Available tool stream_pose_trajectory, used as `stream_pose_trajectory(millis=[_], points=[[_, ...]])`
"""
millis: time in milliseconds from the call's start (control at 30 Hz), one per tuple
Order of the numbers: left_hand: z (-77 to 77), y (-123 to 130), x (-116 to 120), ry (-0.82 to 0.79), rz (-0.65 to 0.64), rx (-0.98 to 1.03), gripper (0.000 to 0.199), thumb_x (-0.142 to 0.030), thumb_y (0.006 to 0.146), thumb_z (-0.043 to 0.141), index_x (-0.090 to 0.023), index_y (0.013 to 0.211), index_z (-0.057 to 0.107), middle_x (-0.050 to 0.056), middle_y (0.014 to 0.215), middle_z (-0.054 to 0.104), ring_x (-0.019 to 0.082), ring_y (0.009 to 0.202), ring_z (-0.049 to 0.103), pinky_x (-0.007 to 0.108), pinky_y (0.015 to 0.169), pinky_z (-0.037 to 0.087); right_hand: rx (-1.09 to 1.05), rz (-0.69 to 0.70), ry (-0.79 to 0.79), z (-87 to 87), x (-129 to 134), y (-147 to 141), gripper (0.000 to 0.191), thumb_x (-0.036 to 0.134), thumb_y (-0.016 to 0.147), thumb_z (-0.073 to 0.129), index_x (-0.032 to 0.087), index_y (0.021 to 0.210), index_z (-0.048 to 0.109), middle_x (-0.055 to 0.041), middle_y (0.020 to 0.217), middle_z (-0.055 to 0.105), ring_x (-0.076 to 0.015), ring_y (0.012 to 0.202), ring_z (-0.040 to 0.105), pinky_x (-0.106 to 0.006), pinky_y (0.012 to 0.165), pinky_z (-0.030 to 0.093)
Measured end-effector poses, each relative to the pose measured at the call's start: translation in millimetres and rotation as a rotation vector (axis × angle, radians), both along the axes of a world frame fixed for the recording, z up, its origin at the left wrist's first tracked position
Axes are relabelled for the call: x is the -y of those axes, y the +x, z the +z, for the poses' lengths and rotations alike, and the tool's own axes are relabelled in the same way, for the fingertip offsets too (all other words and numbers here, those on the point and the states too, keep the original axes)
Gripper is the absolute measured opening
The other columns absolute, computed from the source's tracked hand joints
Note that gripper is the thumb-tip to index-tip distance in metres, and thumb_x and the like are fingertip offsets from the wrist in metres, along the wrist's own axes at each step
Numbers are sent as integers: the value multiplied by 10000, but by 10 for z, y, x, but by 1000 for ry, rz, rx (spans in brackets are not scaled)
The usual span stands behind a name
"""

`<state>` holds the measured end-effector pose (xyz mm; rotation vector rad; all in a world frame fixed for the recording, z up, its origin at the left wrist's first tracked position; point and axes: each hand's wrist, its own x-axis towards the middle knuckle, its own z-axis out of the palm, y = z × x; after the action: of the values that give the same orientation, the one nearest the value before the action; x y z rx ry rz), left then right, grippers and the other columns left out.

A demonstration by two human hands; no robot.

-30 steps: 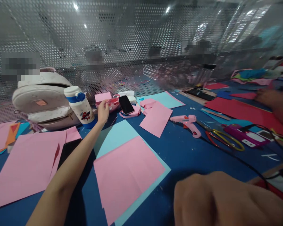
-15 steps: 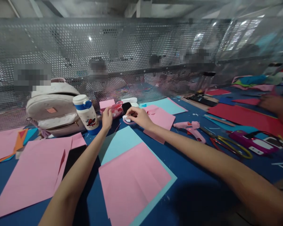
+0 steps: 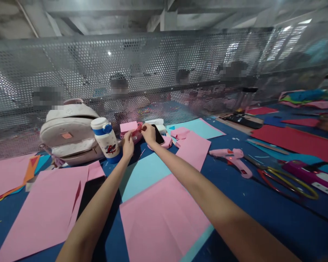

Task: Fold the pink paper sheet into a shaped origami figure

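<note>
Pink pouch (image 3: 137, 138) near surface's (image 3: 226, 183) far edge, beside bottle (image 3: 108, 143). Left hand's (image 3: 128, 144) grip pinches its rim; right hand (image 3: 148, 133) there, grip unclear. Step looks like working the opening; next move calls for steady left hold.

A pale backpack (image 3: 71, 134) sits before a perforated metal screen (image 3: 150, 58) on a blue bench (image 3: 251, 200), a white-and-blue bottle (image 3: 106, 143) with a cartoon figure standing just beside it. Large pink sheets (image 3: 49, 196) lie at left near orange paper (image 3: 30, 169), while a creased pink sheet (image 3: 161, 218) overlaps light blue paper (image 3: 146, 173) in the foreground. At right, a pink glue gun (image 3: 233, 156) rests near scissors (image 3: 263, 168) with red and yellow handles, a purple device (image 3: 303, 171) and red paper (image 3: 297, 142). Blurred people (image 3: 118, 85) appear beyond the screen.
</note>
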<state>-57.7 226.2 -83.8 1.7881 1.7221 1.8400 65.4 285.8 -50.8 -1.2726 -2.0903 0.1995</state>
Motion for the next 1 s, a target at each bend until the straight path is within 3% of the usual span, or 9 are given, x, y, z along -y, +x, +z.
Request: stream_pose_trajectory(millis=[167,467,600,700,767,867,1000], points=[[-58,-28,-48,11,-7,-19,288,-335,962,580,-157,1187,603,99,1228,607,247,1108,598,486,963,486,179,-35,-18,49,-21,-75,321,338,949,593,162,1217,580,-100,1224,595,-224,1040,616,-422,874,539],[-73,19,-17,22,-46,-118,284,-323,963,577,-162,1197,600,101,1245,597,254,1136,583,493,978,476,418,117,-78,287,69,-54,352,340,942,604,137,1227,572,-113,1227,591,-232,1044,614,-432,877,538],[-77,51,32,-13,-44,-199,303,-295,954,591,-167,1229,585,107,1310,557,270,1184,552,513,1001,455,418,183,-157,391,228,183,335,345,948,594,160,1227,570,-93,1216,597,-223,1029,620,-429,861,545],[-51,89,100,-49,-39,-278,275,-185,916,610,-159,1189,614,112,1403,491,311,1308,446,579,1084,351,376,257,-179,478,476,500,289,356,957,575,156,1162,615,-86,1172,637,-216,1024,629,-426,887,524],[13,132,162,-66,-41,-335,280,-40,861,555,-154,1091,667,111,1469,430,330,1396,332,601,1148,230,346,319,-200,529,704,744,230,285,966,517,188,1039,713,-59,1051,717,-230,1013,657,-317,850,490],[202,238,277,-76,-76,-421,443,81,758,436,-159,1017,704,99,1530,360,311,1461,211,567,1195,120,313,442,-241,555,1084,1106,242,234,940,508,200,990,742,-29,980,750,-192,933,681,-247,764,466],[530,450,528,-97,-192,-530,510,73,752,399,-157,1110,682,105,1495,414,275,1420,311,497,1168,271,325,611,-301,464,1514,1508,178,242,896,588,202,1001,726,-15,1009,741,-173,932,670,-235,785,464]])
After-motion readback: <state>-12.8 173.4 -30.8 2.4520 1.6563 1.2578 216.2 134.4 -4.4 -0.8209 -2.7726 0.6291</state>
